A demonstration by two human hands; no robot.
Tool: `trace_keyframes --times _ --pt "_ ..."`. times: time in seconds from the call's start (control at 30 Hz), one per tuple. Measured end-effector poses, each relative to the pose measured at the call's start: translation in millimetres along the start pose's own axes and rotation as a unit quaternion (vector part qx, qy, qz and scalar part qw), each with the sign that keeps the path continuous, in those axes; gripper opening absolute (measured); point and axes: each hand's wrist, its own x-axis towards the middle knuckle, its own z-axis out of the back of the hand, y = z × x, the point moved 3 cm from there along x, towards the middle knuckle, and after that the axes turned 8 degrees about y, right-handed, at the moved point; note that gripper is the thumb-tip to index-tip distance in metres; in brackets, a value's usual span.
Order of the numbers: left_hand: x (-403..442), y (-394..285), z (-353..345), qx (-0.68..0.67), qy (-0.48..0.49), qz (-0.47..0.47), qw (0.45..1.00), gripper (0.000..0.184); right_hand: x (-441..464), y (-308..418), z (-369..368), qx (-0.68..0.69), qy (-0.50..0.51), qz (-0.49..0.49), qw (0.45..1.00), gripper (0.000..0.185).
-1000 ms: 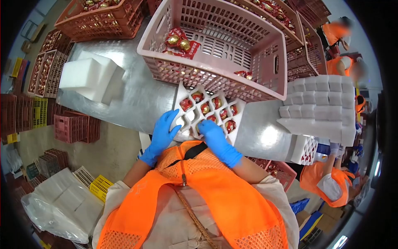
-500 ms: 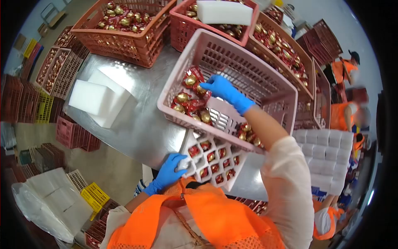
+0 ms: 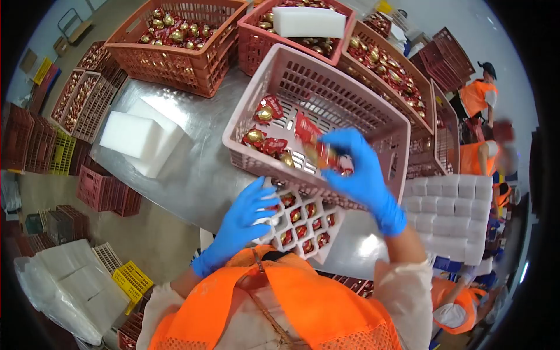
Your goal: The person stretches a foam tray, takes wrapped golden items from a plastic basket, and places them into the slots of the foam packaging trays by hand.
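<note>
- Gripping a red packet [image 3: 318, 153], the right hand [image 3: 363, 170] could drop it if wrapping slips.
- Left hand [image 3: 240, 216], fingers spread, could tilt the tray [image 3: 334, 233] by pressing.

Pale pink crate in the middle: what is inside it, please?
Wrapped red-and-gold pieces lie toward the left end of the pale pink crate; the right hand holds at least one more, blurred piece. Whatever lies behind that hand or the near wall is covered.

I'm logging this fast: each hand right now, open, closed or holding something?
Left hand: open, at the white foam grid tray.
Right hand: holding at least one shiny red-and-gold wrapped item, blurred.
</note>
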Motion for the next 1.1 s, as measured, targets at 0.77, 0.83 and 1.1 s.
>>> trace_keyframes --times 0.77,0.83,1.1 --pt "-53.3 34.2 -51.1 -0.232 0.157 0.147 0.949 0.046 -153.8 1.3 -114.3 0.392 -0.004 -0.006 0.920 0.027" --pt "-50.5 40.7 -46.9 -0.227 0.151 0.158 0.949 0.042 -158.4 -5.0 -118.5 0.330 -0.014 0.042 0.943 0.030" --pt "-32.3 37.9 -63.3 0.056 0.199 -0.017 0.978 0.028 -182.4 -4.8 -101.8 0.686 -0.110 -0.113 0.710 0.046"
